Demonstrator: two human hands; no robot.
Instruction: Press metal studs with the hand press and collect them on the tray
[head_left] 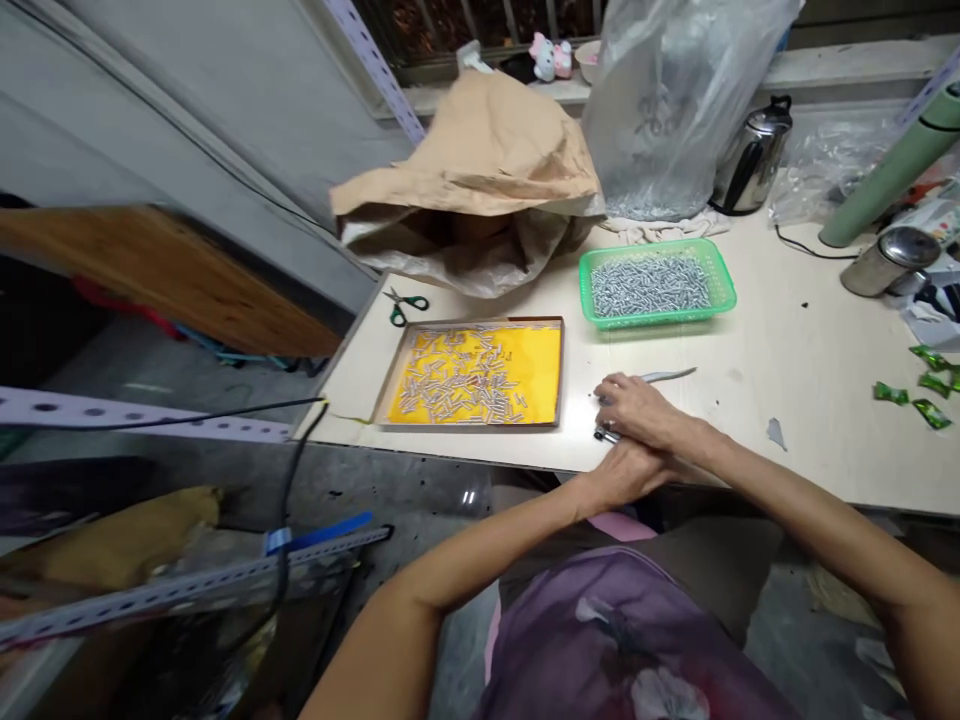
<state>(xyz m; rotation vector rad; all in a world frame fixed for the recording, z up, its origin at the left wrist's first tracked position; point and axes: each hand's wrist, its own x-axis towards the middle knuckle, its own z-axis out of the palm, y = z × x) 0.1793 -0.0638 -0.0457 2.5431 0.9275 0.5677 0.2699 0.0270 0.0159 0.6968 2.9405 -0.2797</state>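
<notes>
At the pale table (750, 395), a metal piece (607, 436) shows beside the right-hand fingers (615, 394).

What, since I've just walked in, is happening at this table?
A person has both hands together at the near edge of the table, right hand overlapping left hand. A small metal object shows beside them; whether it is gripped is unclear. To the left, a yellow-bottomed tray holds scattered metal pieces; farther back, a green basket holds more.
</notes>
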